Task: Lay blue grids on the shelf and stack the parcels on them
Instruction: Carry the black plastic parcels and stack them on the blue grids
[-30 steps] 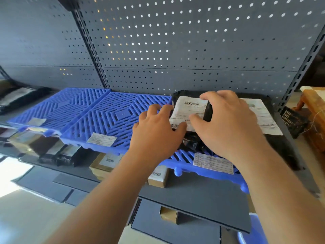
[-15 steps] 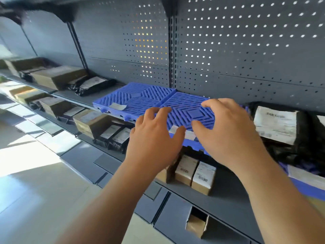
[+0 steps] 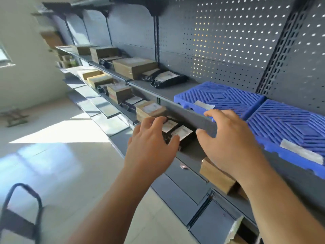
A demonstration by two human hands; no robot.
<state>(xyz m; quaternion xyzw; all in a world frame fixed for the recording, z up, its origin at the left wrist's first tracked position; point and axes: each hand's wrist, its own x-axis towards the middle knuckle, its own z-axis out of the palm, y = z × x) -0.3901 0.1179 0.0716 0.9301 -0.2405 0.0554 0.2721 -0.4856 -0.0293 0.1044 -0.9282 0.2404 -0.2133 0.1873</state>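
Observation:
Two blue grids (image 3: 228, 97) lie side by side on the grey shelf (image 3: 190, 113) at the right, each with a white label on its front edge. My left hand (image 3: 151, 145) and my right hand (image 3: 228, 136) hover in front of the shelf edge, fingers spread, holding nothing. Between them, on the shelf below, lie black parcels (image 3: 177, 132) with white labels. My right fingertips are close to the near corner of the left grid. Further left on the upper shelf sit a black bagged parcel (image 3: 167, 79) and a brown box (image 3: 135, 67).
Brown cartons (image 3: 150, 110) and more parcels line the lower shelves to the left. A carton (image 3: 216, 175) sits under my right hand. A dark trolley handle (image 3: 22, 205) stands at the bottom left on the pale floor. Perforated grey back panels (image 3: 228, 41) rise behind the shelves.
My view has swung left along the shelving. Both hands left the black parcel laid on the grid and moved left, empty, now over the lower shelf's black parcels.

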